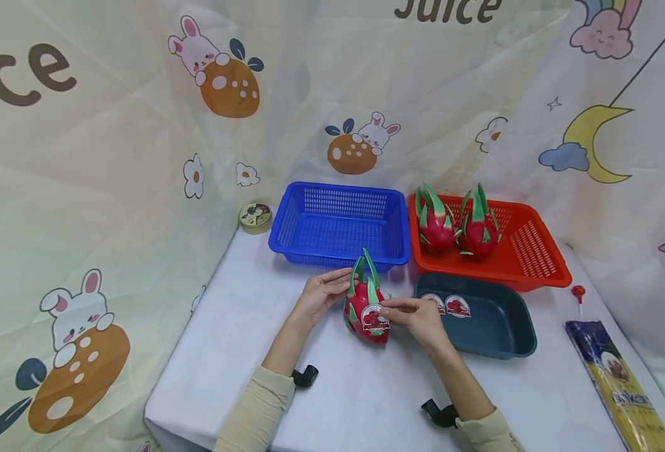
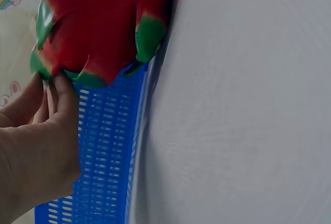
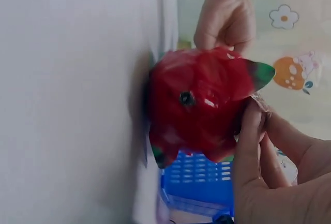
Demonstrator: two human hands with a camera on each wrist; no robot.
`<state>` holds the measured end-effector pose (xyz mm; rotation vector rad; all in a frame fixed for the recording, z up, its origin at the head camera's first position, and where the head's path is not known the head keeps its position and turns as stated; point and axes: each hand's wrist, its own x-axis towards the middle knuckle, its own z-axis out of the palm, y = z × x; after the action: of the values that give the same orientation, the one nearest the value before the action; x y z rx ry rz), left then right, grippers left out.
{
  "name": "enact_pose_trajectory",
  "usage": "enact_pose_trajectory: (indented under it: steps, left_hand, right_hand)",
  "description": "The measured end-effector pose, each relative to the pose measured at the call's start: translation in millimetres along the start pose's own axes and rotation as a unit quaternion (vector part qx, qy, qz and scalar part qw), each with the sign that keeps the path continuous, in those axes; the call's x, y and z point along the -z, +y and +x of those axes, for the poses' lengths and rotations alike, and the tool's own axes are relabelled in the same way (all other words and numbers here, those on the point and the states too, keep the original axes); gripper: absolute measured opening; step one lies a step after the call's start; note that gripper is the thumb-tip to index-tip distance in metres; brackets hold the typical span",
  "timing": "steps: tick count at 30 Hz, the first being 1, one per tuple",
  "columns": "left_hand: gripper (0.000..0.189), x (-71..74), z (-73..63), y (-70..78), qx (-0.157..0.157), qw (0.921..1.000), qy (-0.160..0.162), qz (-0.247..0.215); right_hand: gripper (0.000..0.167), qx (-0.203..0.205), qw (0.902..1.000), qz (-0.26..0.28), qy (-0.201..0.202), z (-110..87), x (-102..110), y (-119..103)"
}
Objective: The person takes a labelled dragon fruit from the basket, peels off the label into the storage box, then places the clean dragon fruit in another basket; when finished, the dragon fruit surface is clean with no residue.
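Observation:
A red dragon fruit (image 1: 360,294) with green-tipped scales lies on the white table, leaves pointing toward the back. My left hand (image 1: 322,295) holds it at the upper left; in the left wrist view, thumb and fingers pinch a green scale tip. On the fruit's front sits a round red-and-white sticker (image 1: 375,318). My right hand (image 1: 417,317) pinches that sticker's right edge between thumb and finger. How much of the sticker is stuck down cannot be seen. The right wrist view shows the fruit's base (image 3: 191,100), with the right fingers against its side.
A blue basket (image 1: 338,256) stands behind the fruit. To its right, a red basket (image 1: 527,251) bears two dragon fruits (image 1: 437,233). A dark teal tray (image 1: 496,333) with two stickers (image 1: 458,306) is right of my hand. Also around: a round tin (image 1: 255,217), a lollipop (image 1: 578,291), a long packet (image 1: 620,383).

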<state>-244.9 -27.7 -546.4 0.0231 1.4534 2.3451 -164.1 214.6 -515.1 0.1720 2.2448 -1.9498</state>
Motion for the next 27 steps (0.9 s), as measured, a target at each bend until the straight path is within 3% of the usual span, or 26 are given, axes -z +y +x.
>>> enact_pose_trajectory:
  steps: [7, 12, 20, 27]
  left_hand:
    - [0.042, 0.3, 1.5, 0.3, 0.01, 0.9992, 0.025, -0.03]
    - [0.044, 1.2, -0.6, 2.2, 0.019, 0.9988, 0.025, -0.037]
    - [0.045, 1.6, -4.0, 5.7, 0.013, 0.9984, 0.038, -0.04]
    - [0.043, -0.7, -3.2, 3.7, 0.006, 0.9975, 0.057, -0.042]
  right_hand:
    - [0.034, -0.038, 0.9946, 0.096, -0.008, 1.4, -3, 4]
    - [0.038, -0.045, 0.9933, 0.106, -0.006, -0.3, -6, 3]
    - [0.039, -0.043, 0.9929, 0.111, -0.003, -2.3, -10, 2]
    - [0.035, -0.015, 0.9807, 0.191, 0.041, -9.8, -2, -8]
